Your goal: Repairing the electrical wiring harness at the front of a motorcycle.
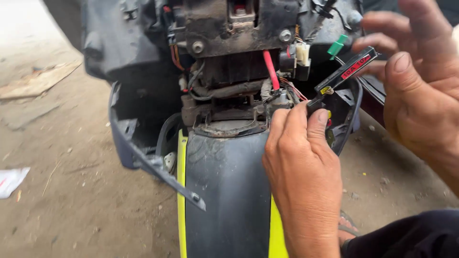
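A scooter's front stands with its panels off, showing the dirty frame (239, 28) and a bundle of wiring (282, 91) with a red cable (270, 69). A black fuse holder (351, 69) with a red label sticks out slantwise to the right of the wiring. My left hand (301, 162) pinches its lower end between thumb and fingers, just above the grey and yellow mudguard (224, 191). My right hand (420, 95) is at the holder's upper end, thumb and forefinger closing on the tip, the other fingers spread and blurred.
A green connector (337, 46) and a white connector (302, 52) hang near the holder. A loose dark-blue body panel (143, 157) juts out at the left. The ground is dusty concrete with a wooden board (38, 81) and a scrap of white paper (10, 179).
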